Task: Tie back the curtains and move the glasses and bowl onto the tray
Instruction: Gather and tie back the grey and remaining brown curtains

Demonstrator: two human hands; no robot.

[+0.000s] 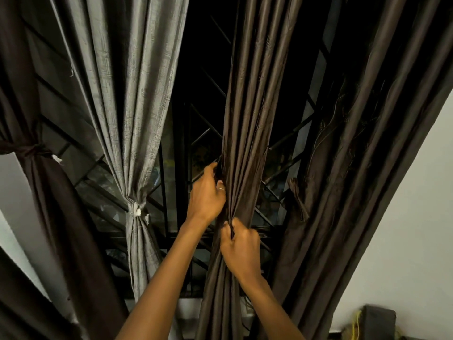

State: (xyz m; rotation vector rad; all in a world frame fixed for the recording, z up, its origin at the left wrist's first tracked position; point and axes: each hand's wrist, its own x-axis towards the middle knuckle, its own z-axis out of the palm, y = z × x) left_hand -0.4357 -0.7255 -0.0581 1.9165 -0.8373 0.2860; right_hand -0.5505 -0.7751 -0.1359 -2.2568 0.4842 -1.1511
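A dark brown curtain (247, 133) hangs in gathered folds in the middle of the head view. My left hand (208, 195) grips its left edge, a ring on one finger. Just below, my right hand (241, 249) is closed on the bunched folds. A grey curtain (122, 94) to the left is tied at its waist with a white tie (135, 210). At the far left, another dark brown curtain (41, 192) is knotted back (29, 149). A wider brown curtain (355, 168) hangs loose at the right, with a fabric strap (297, 198) dangling from it. Glasses, bowl and tray are out of view.
Behind the curtains is a dark window with a black metal grille (203, 133). A white wall (411, 217) fills the right side. A dark box-like object (378, 320) with yellow cord (356, 322) sits at the bottom right.
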